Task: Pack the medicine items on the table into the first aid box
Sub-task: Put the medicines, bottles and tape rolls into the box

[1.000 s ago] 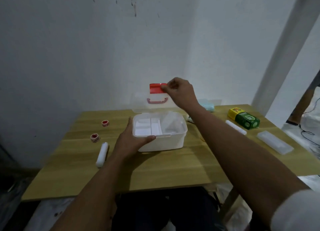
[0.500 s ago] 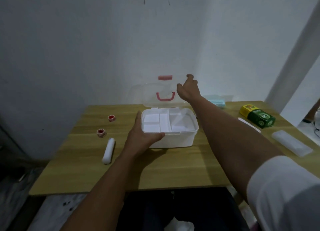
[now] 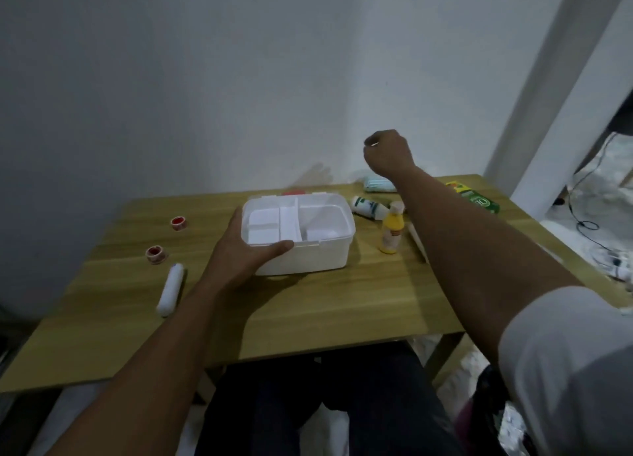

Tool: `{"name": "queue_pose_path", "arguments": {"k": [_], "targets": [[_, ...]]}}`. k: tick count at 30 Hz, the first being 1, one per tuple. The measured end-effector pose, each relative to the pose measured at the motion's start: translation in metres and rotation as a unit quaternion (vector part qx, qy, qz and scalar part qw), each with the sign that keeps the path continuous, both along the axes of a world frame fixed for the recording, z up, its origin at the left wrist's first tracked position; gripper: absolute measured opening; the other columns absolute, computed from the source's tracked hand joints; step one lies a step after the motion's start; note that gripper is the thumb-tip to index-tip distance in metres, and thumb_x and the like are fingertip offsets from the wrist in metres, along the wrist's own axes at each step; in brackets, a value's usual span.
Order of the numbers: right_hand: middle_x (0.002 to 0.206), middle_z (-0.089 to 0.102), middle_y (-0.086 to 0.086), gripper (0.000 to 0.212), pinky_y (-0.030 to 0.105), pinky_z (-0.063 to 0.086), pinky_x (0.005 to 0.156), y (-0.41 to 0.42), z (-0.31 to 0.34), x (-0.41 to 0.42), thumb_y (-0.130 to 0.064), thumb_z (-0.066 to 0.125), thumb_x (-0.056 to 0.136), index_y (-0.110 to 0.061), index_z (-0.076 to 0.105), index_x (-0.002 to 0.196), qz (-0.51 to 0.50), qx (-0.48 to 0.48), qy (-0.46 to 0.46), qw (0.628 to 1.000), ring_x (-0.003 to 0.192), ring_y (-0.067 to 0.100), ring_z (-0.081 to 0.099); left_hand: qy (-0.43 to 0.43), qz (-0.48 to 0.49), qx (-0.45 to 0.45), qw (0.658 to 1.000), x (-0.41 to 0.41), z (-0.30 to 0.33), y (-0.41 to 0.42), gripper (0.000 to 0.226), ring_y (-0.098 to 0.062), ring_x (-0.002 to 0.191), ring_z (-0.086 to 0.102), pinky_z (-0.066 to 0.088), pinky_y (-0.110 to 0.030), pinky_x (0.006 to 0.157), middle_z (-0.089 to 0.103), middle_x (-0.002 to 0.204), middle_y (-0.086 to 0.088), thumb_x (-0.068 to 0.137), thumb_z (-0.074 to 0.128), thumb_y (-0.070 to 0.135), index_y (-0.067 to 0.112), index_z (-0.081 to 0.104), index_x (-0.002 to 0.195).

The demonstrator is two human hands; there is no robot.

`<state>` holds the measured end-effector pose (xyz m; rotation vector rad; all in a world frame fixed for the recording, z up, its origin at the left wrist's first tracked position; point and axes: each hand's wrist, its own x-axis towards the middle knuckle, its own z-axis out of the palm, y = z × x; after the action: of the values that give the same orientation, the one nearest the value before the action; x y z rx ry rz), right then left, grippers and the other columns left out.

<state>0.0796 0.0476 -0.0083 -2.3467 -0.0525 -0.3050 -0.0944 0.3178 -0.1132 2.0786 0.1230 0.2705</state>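
Note:
The white first aid box [image 3: 308,257] stands open on the wooden table [image 3: 342,305], its divided white tray bare. Its clear lid lies folded back behind it, with only the red latch [image 3: 293,192] showing. My left hand [image 3: 239,251] grips the box's front left corner, thumb along the front rim. My right hand [image 3: 387,152] hangs in the air above the table's back right, fingers curled, nothing seen in it. A yellow bottle [image 3: 390,231] stands right of the box, next to a lying white bottle [image 3: 367,208].
Left of the box lie two red tape rolls [image 3: 177,222] [image 3: 156,253] and a white bandage roll [image 3: 170,289]. A teal packet [image 3: 378,184], a green carton [image 3: 474,198] and a thin white stick [image 3: 416,239] lie at the right. The wall is close behind.
The lid has gone from upright to folded flat behind the box. My right hand let go of it and drew up and to the right. My left hand stays on the box.

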Motion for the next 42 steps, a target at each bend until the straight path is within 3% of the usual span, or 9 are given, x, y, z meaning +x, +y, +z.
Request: {"name": "queue_pose_path", "arguments": {"k": [4,8,11,14,18,24,33,36,42], "targets": [[0.128,0.068,0.012,0.036,0.041,0.052,0.1,-0.076,-0.021,0.003,-0.016,0.059,0.087,-0.011,0.071,0.121,-0.094,-0.106,0.022,0.99,0.12,0.034,0.063,0.019,0.017,0.007,1.0,0.01,0.002,0.005,0.131,-0.022,0.144,0.043,0.042,-0.039,0.105,0.04,0.164,0.007,0.057,0.085,0.075,0.035,0.022,0.165],[0.115,0.065,0.017,0.021,0.048,0.054,0.092,-0.139,-0.049,-0.003,-0.025,0.059,0.088,-0.009,0.058,0.101,-0.157,-0.221,0.13,0.954,0.1,0.036,0.062,-0.003,-0.002,0.003,1.0,0.014,-0.003,0.005,0.108,-0.013,0.128,0.051,0.045,-0.034,0.092,0.052,0.15,0.014,0.064,0.089,0.064,0.04,0.037,0.156],[0.117,0.062,0.016,0.048,0.05,0.053,0.097,-0.175,-0.078,0.021,-0.038,0.059,0.077,-0.009,0.06,0.115,-0.189,-0.27,0.224,0.917,0.108,0.038,0.061,-0.02,0.001,-0.005,1.0,0.015,-0.005,0.004,0.102,-0.012,0.126,0.05,0.044,-0.033,0.091,0.052,0.146,0.016,0.069,0.091,0.055,0.039,0.039,0.155],[0.137,0.052,0.017,0.081,0.053,0.048,0.105,-0.17,-0.078,0.008,-0.023,0.075,0.061,-0.007,0.05,0.137,-0.204,-0.309,0.273,0.888,0.125,0.038,0.054,-0.027,0.001,-0.005,1.0,0.016,-0.004,0.004,0.099,-0.013,0.127,0.051,0.045,-0.033,0.091,0.053,0.147,0.015,0.071,0.091,0.052,0.038,0.04,0.155],[0.147,0.043,0.02,0.064,0.054,0.042,0.107,-0.158,-0.077,-0.012,-0.02,0.071,0.084,-0.01,0.045,0.142,-0.24,-0.326,0.214,0.889,0.135,0.038,0.044,-0.018,0.002,-0.008,1.0,0.016,-0.003,0.005,0.104,-0.012,0.127,0.05,0.045,-0.034,0.092,0.052,0.15,0.012,0.069,0.091,0.055,0.038,0.037,0.157],[0.141,0.047,0.024,0.057,0.053,0.042,0.104,-0.159,-0.076,-0.008,-0.023,0.066,0.091,-0.008,0.043,0.14,-0.231,-0.315,0.173,0.904,0.132,0.041,0.045,-0.008,-0.006,-0.016,1.0,0.012,0.0,0.004,0.107,-0.014,0.128,0.051,0.046,-0.034,0.09,0.053,0.148,0.014,0.066,0.091,0.059,0.04,0.037,0.156],[0.109,0.067,0.021,0.045,0.041,0.054,0.08,-0.102,0.031,-0.001,-0.015,0.073,0.074,-0.003,0.069,0.118,-0.072,-0.271,0.024,0.96,0.101,0.04,0.064,0.016,-0.004,-0.014,1.0,0.009,0.003,0.004,0.128,-0.017,0.133,0.05,0.048,-0.037,0.094,0.052,0.152,0.012,0.047,0.085,0.08,0.041,0.034,0.158],[0.114,0.072,0.017,0.051,0.036,0.055,0.081,-0.064,0.06,-0.015,-0.014,0.086,0.073,-0.006,0.074,0.122,0.043,-0.233,0.017,0.971,0.099,0.03,0.066,0.007,-0.001,-0.021,1.0,0.008,0.002,0.004,0.118,-0.016,0.13,0.052,0.049,-0.036,0.094,0.055,0.148,0.014,0.054,0.089,0.072,0.041,0.038,0.156],[0.112,0.071,0.001,0.05,0.031,0.059,0.072,-0.003,0.066,-0.047,-0.013,0.087,0.073,-0.018,0.075,0.122,0.245,-0.267,0.092,0.927,0.097,0.021,0.068,0.002,-0.003,-0.025,1.0,0.008,0.0,0.004,0.113,-0.017,0.129,0.055,0.052,-0.036,0.093,0.057,0.145,0.013,0.058,0.091,0.067,0.041,0.039,0.155]]}}
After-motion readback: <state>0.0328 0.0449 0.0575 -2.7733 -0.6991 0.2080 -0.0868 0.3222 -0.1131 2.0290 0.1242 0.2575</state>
